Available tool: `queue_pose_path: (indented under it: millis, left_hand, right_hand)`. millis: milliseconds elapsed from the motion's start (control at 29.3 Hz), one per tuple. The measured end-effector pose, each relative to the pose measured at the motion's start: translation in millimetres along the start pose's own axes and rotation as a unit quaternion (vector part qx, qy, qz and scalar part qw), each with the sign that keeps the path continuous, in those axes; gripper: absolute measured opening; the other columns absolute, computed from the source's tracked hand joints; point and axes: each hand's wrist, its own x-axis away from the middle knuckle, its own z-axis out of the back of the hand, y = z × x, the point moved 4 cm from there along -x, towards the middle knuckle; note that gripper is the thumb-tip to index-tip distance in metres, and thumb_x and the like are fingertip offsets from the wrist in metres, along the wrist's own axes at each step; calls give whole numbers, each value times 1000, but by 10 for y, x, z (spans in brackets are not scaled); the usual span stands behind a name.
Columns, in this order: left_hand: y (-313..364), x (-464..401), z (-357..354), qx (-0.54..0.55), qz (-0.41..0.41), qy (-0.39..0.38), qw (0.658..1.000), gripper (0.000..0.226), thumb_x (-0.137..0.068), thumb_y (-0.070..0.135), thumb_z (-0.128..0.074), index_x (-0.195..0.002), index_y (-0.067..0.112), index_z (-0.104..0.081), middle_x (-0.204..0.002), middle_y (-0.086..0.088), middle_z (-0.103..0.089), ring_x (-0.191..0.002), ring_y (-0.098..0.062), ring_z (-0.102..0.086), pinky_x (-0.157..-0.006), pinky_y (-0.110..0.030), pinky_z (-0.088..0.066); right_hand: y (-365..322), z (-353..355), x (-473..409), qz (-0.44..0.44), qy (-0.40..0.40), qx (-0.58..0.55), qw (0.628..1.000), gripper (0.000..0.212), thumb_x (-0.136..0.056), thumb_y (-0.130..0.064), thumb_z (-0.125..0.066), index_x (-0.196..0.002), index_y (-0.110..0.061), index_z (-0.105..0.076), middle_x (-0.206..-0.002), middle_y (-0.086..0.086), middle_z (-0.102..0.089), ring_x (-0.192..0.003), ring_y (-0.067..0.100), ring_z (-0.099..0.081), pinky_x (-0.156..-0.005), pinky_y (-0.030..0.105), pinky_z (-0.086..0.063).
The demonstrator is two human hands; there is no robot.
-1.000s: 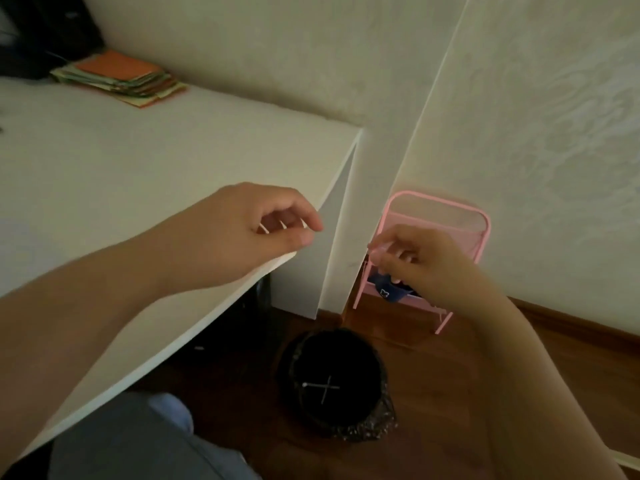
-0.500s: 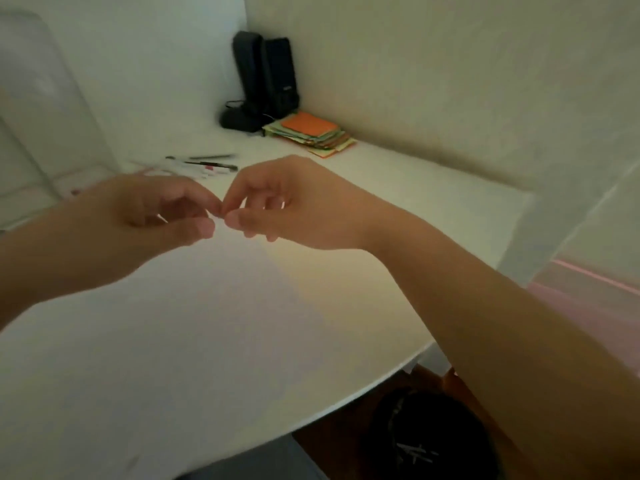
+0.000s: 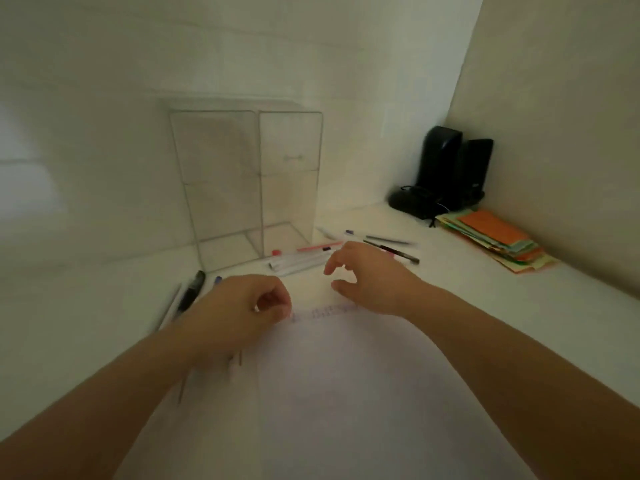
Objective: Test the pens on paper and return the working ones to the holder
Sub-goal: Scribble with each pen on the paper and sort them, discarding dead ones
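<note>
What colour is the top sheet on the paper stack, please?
Orange, on the paper stack, seen in the head view.

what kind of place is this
Probably a home desk or study corner: a white desk strewn with pens, a clear holder, black speakers and stacked coloured paper against the walls.

Left hand (image 3: 242, 306) hovers over top edge of paper (image 3: 329, 375), fingers curled in; too blurred to tell if it holds anything. Right hand (image 3: 367, 275) over counter (image 3: 450, 306), fingers loosely spread toward scattered pens (image 3: 391, 252). Clear holder (image 3: 249, 181) upright behind. Black pen (image 3: 192, 289) lies left of holder. Black speakers (image 3: 450, 171) in corner, beside coloured paper stack (image 3: 498, 242).
</note>
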Motion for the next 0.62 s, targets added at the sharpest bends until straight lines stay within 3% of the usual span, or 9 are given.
queue_pose_path:
  millis: [103, 273, 342, 444, 547, 615]
  left_hand:
    - [36, -177, -75, -6, -2, -1, 1000, 9, -78, 37, -64, -77, 34, -56, -80, 16, -57, -80, -4, -53, -69, -15, -40]
    - [-30, -298, -226, -41, -45, -54, 997, 31, -65, 59, -65, -86, 38, -54, -86, 22, -48, -86, 2, -44, -79, -17, -39]
    - [-29, -287, -260, -57, -67, -67, 994, 38, -64, 60, -66, -92, 38, -56, -93, 21, -47, -93, 2, -41, -86, -20, -39]
    - [-10, -283, -287, -47, -84, -73, 993, 38, -66, 57, -67, -96, 36, -58, -99, 19, -49, -98, -1, -40, -90, -22, -38]
    - [-17, -295, -301, -33, -96, -75, 992, 36, -66, 56, -68, -95, 38, -58, -96, 20, -50, -96, 0, -42, -90, -23, -38]
    - [-25, -292, -300, -28, -97, -80, 992, 36, -64, 59, -68, -93, 40, -57, -96, 21, -51, -96, 0, -43, -90, -23, -38]
  right_hand:
    - [17, -88, -243, 10, 19, 44, 999, 31, -88, -20, -54, -119, -20, -56, -123, 5, -52, -116, 20, -44, -95, 31, -36]
    - [9, -207, -525, 64, 38, 110, 991, 29, -91, -22, -49, -119, -17, -54, -117, 6, -54, -109, 22, -47, -85, 31, -37]
    - [-12, -226, -538, 119, 56, 165, 978, 24, -89, -19, -52, -112, -12, -58, -106, 10, -59, -97, 26, -55, -76, 34, -42]
    - [-31, -216, -489, 214, 111, 235, 942, 21, -70, -8, -70, -90, -9, -65, -72, 7, -63, -60, 23, -61, -49, 26, -43]
    - [-76, -220, -390, 273, 97, 249, 924, 12, -74, -12, -56, -85, -13, -62, -69, 3, -64, -56, 20, -60, -50, 24, -46]
    - [-48, -157, -326, 253, 89, 251, 930, 13, -70, -8, -61, -81, -17, -60, -67, 0, -64, -56, 18, -60, -50, 23, -43]
